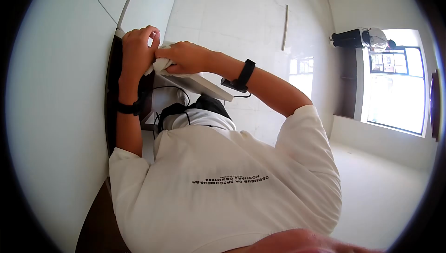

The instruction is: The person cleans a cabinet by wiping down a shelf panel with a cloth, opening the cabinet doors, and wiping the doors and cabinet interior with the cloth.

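Observation:
A crumpled white cloth [162,65] is bunched between my two hands. My right hand [189,57] is closed round it, with folds showing under the fingers and thumb. Just left of the cloth, my left hand [135,50] has its fingers curled towards the thumb; what lies inside them is hidden. The two hands almost touch, above a narrow white panel edge [209,87]. Each wrist wears a black strap, and the right one carries a small dark device [234,84].
A large pale panel [60,90] stands along the left. Beyond lies the pale tiled floor [227,20] with a thin strip [285,27] on it. Black cables hang near my legs. At the far right, a person [360,38] stands by a bright window [397,90].

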Available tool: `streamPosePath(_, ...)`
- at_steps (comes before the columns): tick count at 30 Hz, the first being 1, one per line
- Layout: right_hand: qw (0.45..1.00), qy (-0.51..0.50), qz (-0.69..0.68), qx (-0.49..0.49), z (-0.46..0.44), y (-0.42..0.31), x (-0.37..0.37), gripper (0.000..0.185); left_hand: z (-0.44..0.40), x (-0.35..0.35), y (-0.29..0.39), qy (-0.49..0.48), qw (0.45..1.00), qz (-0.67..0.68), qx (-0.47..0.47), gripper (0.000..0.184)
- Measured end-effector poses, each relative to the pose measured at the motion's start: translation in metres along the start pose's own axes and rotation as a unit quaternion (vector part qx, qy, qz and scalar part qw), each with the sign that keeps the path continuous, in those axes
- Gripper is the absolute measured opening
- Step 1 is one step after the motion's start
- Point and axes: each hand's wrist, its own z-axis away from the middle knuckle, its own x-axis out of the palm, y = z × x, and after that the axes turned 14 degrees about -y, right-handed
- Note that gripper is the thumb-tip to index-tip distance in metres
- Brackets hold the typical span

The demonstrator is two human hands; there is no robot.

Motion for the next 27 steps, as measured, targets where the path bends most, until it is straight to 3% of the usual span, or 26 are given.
streamPosePath(7, 0.999, 0.014, -0.034, -0.017, 0.007, 0.002, 0.008, 0.040, 0.034, -0.023, -0.020, -0.168, 0.984, 0.028, 0.055, 0.036)
streamPosePath(15, 0.996, 0.021, -0.076, 0.030, 0.090, -0.005, 0.044, 0.035, 0.029, -0.023, 0.019, -0.264, 0.961, -0.013, 0.085, 0.052)
streamPosePath(16, 0.996, 0.030, -0.079, 0.034, 0.103, -0.006, 0.050, 0.035, 0.027, -0.017, 0.028, -0.246, 0.959, -0.020, 0.142, 0.048)
streamPosePath(19, 0.994, 0.045, -0.080, 0.053, 0.138, -0.005, 0.068, 0.035, 0.012, -0.013, 0.068, -0.437, 0.897, 0.019, 0.064, 0.041)
streamPosePath(22, 0.993, 0.040, -0.089, 0.071, 0.151, -0.006, 0.071, 0.035, 0.007, 0.015, 0.078, -0.452, 0.876, -0.090, 0.144, 0.030)
streamPosePath(25, 0.990, 0.029, -0.123, 0.057, 0.151, -0.007, 0.060, 0.034, 0.004, 0.036, 0.084, -0.418, 0.878, -0.037, 0.231, 0.017)
streamPosePath(27, 0.989, 0.078, -0.124, 0.033, 0.144, 0.002, 0.060, 0.033, 0.003, 0.048, 0.091, -0.442, 0.867, -0.083, 0.213, 0.012)
